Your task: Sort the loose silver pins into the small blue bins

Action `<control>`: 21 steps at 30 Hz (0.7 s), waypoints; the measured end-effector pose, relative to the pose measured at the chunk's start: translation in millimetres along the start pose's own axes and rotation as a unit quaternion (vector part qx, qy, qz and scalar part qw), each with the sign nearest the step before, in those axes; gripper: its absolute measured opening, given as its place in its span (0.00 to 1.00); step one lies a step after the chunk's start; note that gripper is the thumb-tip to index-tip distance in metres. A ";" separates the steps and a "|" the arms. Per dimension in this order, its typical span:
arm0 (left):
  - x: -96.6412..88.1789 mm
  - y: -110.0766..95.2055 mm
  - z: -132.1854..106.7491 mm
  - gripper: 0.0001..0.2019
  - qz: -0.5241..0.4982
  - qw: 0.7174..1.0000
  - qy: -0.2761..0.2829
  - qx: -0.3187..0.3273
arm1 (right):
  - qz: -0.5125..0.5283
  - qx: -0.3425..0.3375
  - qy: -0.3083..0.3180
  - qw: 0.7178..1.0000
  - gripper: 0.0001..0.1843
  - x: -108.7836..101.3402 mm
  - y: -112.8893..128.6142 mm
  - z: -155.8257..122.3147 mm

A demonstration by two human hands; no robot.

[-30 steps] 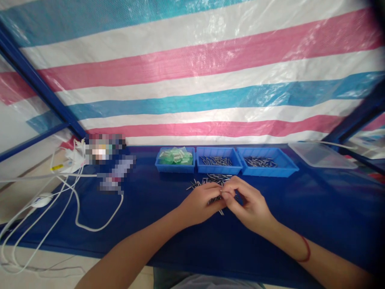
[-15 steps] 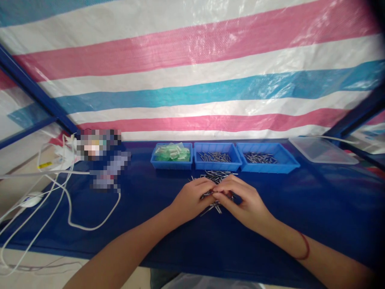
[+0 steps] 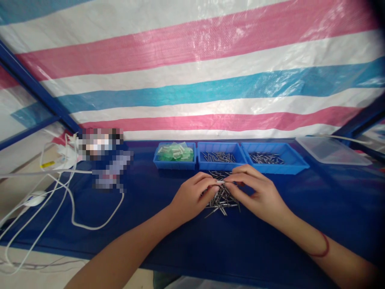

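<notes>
My left hand (image 3: pixel 192 196) and my right hand (image 3: pixel 257 192) face each other over a loose pile of thin metal pins (image 3: pixel 223 202) on the blue table. Between their fingertips lies a small pale, shiny rod-like piece (image 3: pixel 220 182), pinched at its left end by the left hand and at its right end by the right. Its exact kind is too small to make out. Fingers of both hands cover parts of the pile's sides.
Behind the pile stand three blue bins: one with green and clear small pieces (image 3: pixel 176 152), a middle bin (image 3: pixel 207 165) and a right bin (image 3: pixel 279 168), both with metal pins. A clear plastic lid (image 3: pixel 333 151) lies far right. White cables (image 3: pixel 90 228) loop across the left side.
My hands have drawn slightly apart, the right one moving right and up. The pale piece now shows between the fingertips, and more of the pile is uncovered. The view has shifted slightly.
</notes>
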State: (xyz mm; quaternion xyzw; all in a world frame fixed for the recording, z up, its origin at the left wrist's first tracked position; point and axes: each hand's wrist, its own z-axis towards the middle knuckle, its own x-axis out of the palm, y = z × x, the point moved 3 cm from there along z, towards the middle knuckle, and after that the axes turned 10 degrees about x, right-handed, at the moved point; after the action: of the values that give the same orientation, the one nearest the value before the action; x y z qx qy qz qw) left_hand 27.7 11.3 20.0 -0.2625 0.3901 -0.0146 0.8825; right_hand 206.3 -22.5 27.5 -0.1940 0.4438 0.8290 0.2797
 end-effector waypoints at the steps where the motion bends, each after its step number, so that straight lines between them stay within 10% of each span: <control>1: 0.2 0.1 -0.1 0.12 0.010 1.000 0.012 -0.005 | -0.024 -0.004 -0.020 0.999 0.05 -6.7 -3.9 3.1; 6: 5.5 0.7 -4.1 0.14 0.097 0.987 0.121 0.025 | -0.178 0.057 -0.185 0.965 0.08 -53.0 -48.0 17.5; 11: 14.9 -0.7 -10.2 0.16 0.162 0.963 0.189 0.099 | -0.331 0.100 -0.162 0.924 0.15 -64.6 -90.1 22.1; 21: 26.1 -4.5 -11.0 0.08 0.258 0.938 0.167 0.156 | -0.217 -0.044 -0.105 0.970 0.07 -26.3 -30.4 14.3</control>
State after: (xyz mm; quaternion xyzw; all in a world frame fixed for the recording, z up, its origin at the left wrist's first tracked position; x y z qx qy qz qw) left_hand 39.0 -3.5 -1.8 -0.0050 0.5793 0.1094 0.8077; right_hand 244.7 -4.4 30.9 -0.2097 0.3224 0.7831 0.4887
